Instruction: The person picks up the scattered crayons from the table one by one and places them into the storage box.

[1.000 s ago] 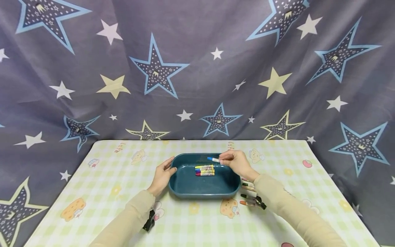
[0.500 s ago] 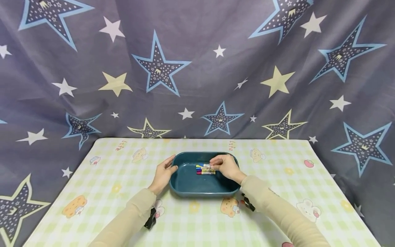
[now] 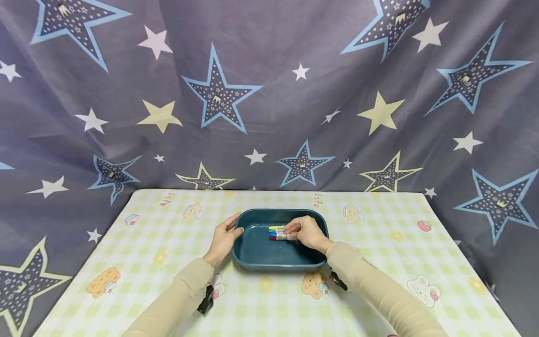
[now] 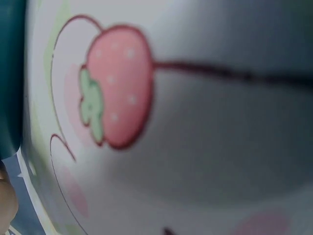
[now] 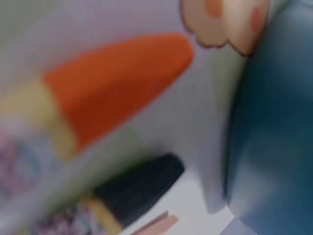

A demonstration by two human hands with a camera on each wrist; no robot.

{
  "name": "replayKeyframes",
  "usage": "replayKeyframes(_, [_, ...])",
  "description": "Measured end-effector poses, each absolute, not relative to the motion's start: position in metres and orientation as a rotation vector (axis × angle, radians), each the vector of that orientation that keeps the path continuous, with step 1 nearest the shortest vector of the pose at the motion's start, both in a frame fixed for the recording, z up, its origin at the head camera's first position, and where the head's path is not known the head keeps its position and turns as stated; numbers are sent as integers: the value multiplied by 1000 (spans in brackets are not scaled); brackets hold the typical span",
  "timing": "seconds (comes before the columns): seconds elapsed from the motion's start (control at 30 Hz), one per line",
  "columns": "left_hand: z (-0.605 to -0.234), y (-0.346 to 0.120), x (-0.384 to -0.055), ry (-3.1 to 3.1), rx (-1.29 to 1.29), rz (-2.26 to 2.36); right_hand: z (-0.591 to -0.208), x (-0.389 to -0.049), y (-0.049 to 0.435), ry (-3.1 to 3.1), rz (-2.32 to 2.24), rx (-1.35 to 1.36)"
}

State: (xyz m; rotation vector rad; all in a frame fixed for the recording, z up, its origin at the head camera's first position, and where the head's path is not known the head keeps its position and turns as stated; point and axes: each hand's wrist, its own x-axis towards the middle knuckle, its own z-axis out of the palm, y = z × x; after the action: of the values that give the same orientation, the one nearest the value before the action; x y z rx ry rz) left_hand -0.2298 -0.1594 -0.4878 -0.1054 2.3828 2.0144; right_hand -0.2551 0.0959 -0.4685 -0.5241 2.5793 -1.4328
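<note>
A dark teal plastic bin (image 3: 269, 255) stands on the table with a short row of several crayons (image 3: 278, 238) lying inside it, their yellow, blue and dark magenta tips pointing left. My left hand (image 3: 222, 238) holds the bin's left end, thumb over the rim and fingers along the outside. Down inside the bin, my right hand (image 3: 308, 232) pinches at the right ends of the crayons with thumb and fingers, hiding those ends. In the right wrist view, an orange crayon (image 5: 122, 90) and a black crayon (image 5: 142, 188) lie outside, beside the bin's wall (image 5: 274, 127).
A checked cloth with cartoon prints (image 3: 160, 290) covers the table. Behind it hangs a grey curtain (image 3: 269, 112) with stars. My right forearm (image 3: 370, 281) covers the spot where the loose crayons lie in the head view.
My right hand has carried a blue-tipped crayon from above the bin's back rim down to the row, and now works at the row's right ends. My left hand keeps its hold.
</note>
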Motion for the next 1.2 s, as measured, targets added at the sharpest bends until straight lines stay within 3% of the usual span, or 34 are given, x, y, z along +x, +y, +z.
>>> replayKeyframes(0.47, [-487,-160,-230,2401,-111,2026,-472,-257,95,2560,-1393,-616])
replayKeyframes(1.2, [-487,-158,-229,2387,-116,2033,-461,-250,100,2562,-1539,-547])
